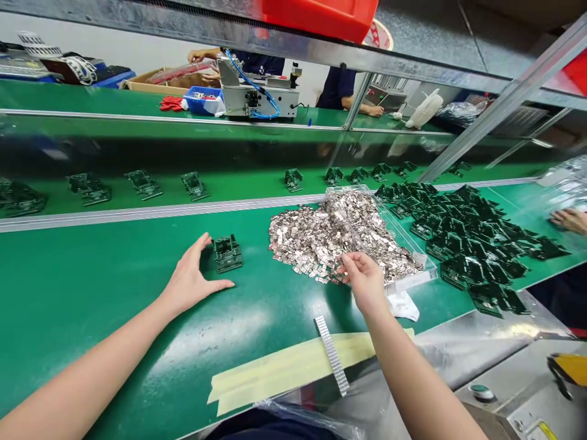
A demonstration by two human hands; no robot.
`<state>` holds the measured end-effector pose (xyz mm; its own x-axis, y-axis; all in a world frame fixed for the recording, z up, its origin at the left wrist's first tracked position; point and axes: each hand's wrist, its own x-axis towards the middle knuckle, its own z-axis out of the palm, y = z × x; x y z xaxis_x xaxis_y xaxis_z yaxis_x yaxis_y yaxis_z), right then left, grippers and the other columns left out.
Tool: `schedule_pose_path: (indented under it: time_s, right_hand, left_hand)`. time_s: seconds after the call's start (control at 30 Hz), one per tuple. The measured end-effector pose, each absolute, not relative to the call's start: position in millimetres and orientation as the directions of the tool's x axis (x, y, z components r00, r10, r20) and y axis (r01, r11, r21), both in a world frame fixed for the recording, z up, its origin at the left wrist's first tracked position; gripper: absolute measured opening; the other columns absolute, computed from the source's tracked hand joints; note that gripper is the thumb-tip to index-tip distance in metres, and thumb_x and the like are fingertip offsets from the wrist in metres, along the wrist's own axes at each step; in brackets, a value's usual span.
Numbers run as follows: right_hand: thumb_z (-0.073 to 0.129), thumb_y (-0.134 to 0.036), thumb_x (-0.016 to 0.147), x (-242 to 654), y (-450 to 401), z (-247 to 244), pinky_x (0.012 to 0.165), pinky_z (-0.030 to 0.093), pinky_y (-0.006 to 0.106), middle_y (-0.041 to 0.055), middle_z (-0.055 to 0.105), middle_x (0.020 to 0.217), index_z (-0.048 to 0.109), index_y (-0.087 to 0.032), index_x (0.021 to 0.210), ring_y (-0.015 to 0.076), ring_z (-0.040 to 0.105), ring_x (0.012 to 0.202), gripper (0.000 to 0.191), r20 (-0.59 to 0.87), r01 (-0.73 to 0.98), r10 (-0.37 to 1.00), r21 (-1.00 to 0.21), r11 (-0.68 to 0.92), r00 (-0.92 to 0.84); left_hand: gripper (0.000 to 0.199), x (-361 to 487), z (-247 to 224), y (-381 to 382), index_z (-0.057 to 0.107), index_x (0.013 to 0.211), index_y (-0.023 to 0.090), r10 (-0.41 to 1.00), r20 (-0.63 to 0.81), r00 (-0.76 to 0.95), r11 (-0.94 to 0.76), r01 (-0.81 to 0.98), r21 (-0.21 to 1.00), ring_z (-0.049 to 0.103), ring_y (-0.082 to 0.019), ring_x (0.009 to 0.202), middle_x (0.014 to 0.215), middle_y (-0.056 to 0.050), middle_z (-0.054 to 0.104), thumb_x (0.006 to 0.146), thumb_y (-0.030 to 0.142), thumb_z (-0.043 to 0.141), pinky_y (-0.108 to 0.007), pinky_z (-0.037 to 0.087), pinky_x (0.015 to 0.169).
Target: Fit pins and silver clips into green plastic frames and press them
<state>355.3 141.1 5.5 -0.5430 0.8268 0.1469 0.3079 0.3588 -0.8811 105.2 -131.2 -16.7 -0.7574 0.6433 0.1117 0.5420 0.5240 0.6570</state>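
The green tabletop carries one single circuit board, set apart from the others, left of centre and nearer the far edge than the near edge. The left hand is open beside it, fingers at the board's left side and thumb spread below its near side; contact between hand and board cannot be confirmed.

The right hand is at the near side of a loose pile of small metal pieces. Its thumb and forefinger are drawn close together; whether a piece lies between them cannot be told.

The pile spreads leftward from a clear tray, which holds more of the same pieces and sits right of the tabletop's middle, its far end close to the far edge. A white cloth lies just off the tray's near side, by the near edge. To the right of the tray, a heap of circuit boards covers much of the tabletop's right end.

Pale yellow tape runs along the near edge, with a ribbed metal strip lying across it. At the right end, a co-worker's hand rests near the heap. Beyond the metal rail at the far edge, further boards stand in a spaced row.
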Motion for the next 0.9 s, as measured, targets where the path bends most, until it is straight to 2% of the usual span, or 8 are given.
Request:
schedule_pose_path:
  time_s: [0.1, 0.17, 0.23, 0.33, 0.43, 0.53, 0.7, 0.9]
  right_hand:
    - [0.060, -0.063, 0.078, 357.3, 127.0, 10.7, 0.047, 0.049, 0.025, 0.0082, 0.069, 0.080, 0.053, -0.019, 0.084, 0.0184, 0.067, 0.062, 0.045, -0.018, 0.117, 0.823, -0.991, 0.059, -0.567]
    - [0.077, -0.058, 0.067, 356.1, 120.1, 12.0, 0.049, 0.050, 0.022, 0.0084, 0.071, 0.085, 0.054, -0.019, 0.080, 0.0174, 0.068, 0.066, 0.047, -0.122, -0.035, 0.811, -0.984, -0.173, -0.572]
    - [0.085, -0.053, 0.057, 353.2, 116.8, 11.4, 0.052, 0.052, 0.021, 0.0068, 0.071, 0.085, 0.055, -0.018, 0.075, 0.0168, 0.069, 0.067, 0.049, -0.163, -0.117, 0.818, -0.956, -0.269, -0.552]
    - [0.089, -0.050, 0.050, 350.9, 115.2, 11.7, 0.056, 0.054, 0.023, 0.0046, 0.071, 0.079, 0.059, -0.018, 0.068, 0.0187, 0.070, 0.072, 0.047, -0.180, -0.133, 0.815, -0.945, -0.298, -0.550]
    - [0.090, -0.044, 0.051, 357.7, 109.7, 18.2, 0.065, 0.057, 0.027, 0.0065, 0.072, 0.079, 0.068, -0.017, 0.069, 0.0214, 0.070, 0.080, 0.039, -0.196, -0.109, 0.770, -0.939, -0.325, -0.606]
    - [0.090, -0.039, 0.053, 372.1, 98.1, 27.3, 0.073, 0.057, 0.030, 0.0075, 0.074, 0.084, 0.073, -0.017, 0.071, 0.0220, 0.070, 0.084, 0.033, -0.209, -0.098, 0.741, -0.932, -0.348, -0.638]
    - [0.091, -0.030, 0.052, 394.6, 77.9, 30.0, 0.071, 0.058, 0.029, 0.0036, 0.073, 0.080, 0.073, -0.019, 0.077, 0.0209, 0.071, 0.081, 0.033, -0.199, -0.139, 0.802, -0.934, -0.329, -0.563]
    - [0.086, -0.036, 0.061, 418.5, 64.5, 25.7, 0.064, 0.057, 0.031, 0.0043, 0.071, 0.069, 0.071, -0.017, 0.076, 0.0200, 0.069, 0.067, 0.029, -0.149, -0.064, 0.888, -0.979, -0.196, -0.435]
  left_hand:
    - [0.101, 104.2, -16.2, -129.1, 0.033, 0.144, 0.016, 0.657, 0.087, -0.748, 0.579, 0.576, 0.577, 0.048, -0.041, 0.127, 0.130, -0.019, 0.057, 0.062, 0.059, 0.074, -0.059, 0.038, 0.106]
    - [0.084, 101.9, -18.6, -126.1, 0.049, 0.130, 0.016, 0.657, 0.110, -0.746, 0.572, 0.589, 0.570, 0.053, -0.040, 0.121, 0.123, -0.017, 0.060, 0.062, 0.059, 0.073, -0.058, 0.040, 0.104]
    - [0.076, 102.1, -21.1, -123.3, 0.055, 0.119, 0.016, 0.639, 0.147, -0.755, 0.545, 0.579, 0.606, 0.056, -0.039, 0.116, 0.120, -0.015, 0.061, 0.060, 0.058, 0.075, -0.057, 0.042, 0.103]
    - [0.075, 115.1, -20.2, -117.8, 0.052, 0.115, 0.018, 0.562, 0.142, -0.815, 0.402, 0.419, 0.814, 0.064, -0.028, 0.099, 0.115, -0.010, 0.057, 0.054, 0.053, 0.079, -0.051, 0.050, 0.097]
    - [0.072, 147.0, -10.4, -105.6, 0.048, 0.109, 0.020, 0.555, 0.003, -0.832, 0.148, 0.102, 0.984, 0.063, -0.013, 0.075, 0.112, -0.005, 0.053, 0.051, 0.043, 0.084, -0.038, 0.059, 0.080]
    - [0.065, 189.3, 5.6, -85.4, 0.048, 0.103, 0.021, 0.655, -0.085, -0.751, -0.012, -0.122, 0.992, 0.062, -0.007, 0.070, 0.114, -0.002, 0.052, 0.052, 0.030, 0.087, -0.028, 0.059, 0.072]
    - [0.061, 247.9, 22.7, -52.9, 0.043, 0.101, 0.023, 0.814, -0.167, -0.556, -0.082, -0.395, 0.915, 0.067, -0.009, 0.077, 0.107, -0.001, 0.060, 0.058, 0.019, 0.086, -0.021, 0.058, 0.072]
    - [0.059, 274.8, 13.9, -38.5, 0.041, 0.102, 0.025, 0.883, -0.115, -0.456, -0.114, -0.445, 0.888, 0.069, -0.012, 0.083, 0.103, 0.001, 0.064, 0.062, 0.016, 0.084, -0.023, 0.058, 0.074]
